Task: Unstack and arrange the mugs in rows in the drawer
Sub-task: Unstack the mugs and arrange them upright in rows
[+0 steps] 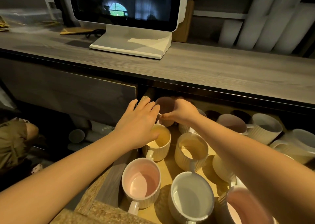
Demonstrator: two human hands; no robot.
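Note:
Several ribbed cream mugs stand in an open wooden drawer (109, 186) under the counter. At the drawer's back left, my right hand (181, 112) grips the rim of a dark-lined mug (164, 105). My left hand (139, 123) lies flat with spread fingers over a yellow-lined mug (162, 138) and touches the dark mug's near side. In front stand a second yellow-lined mug (192, 148), a pink-lined mug (141, 181) and a white-lined mug (191, 196). More mugs (265, 128) line the right side, partly hidden by my right arm.
The grey wood counter (204, 70) overhangs the drawer's back and carries a white monitor (129, 19). White rolls (265, 24) lean at the back right. White cups lie on a low shelf (85, 135) at the left. A blurred pink-lined mug (245, 208) sits at the bottom right.

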